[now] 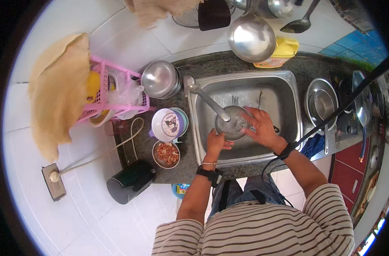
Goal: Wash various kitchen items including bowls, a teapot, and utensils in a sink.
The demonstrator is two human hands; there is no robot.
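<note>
A round metal bowl (234, 128) with water in it sits in the stainless steel sink (279, 96), under the spout of the faucet (213, 104). My left hand (216, 142) grips the bowl's near left rim, thumb on the rim and fingers beneath. Over the bowl's right side, my right hand (261, 126) has its fingers spread, with the fingertips at the water inside; they are slightly blurred. Part of a dark handle-like thing (276, 129) shows beside my right hand. The sink drain is mostly hidden.
Left of the sink stand a metal bowl of peanuts (167, 155), a purple cartoon bowl (170, 124), stacked metal bowls (159, 79) and a pink plastic rack (117, 108). A yellow jug (282, 49) stands behind. Metal pans (322, 102) and a black cable (338, 108) are at right.
</note>
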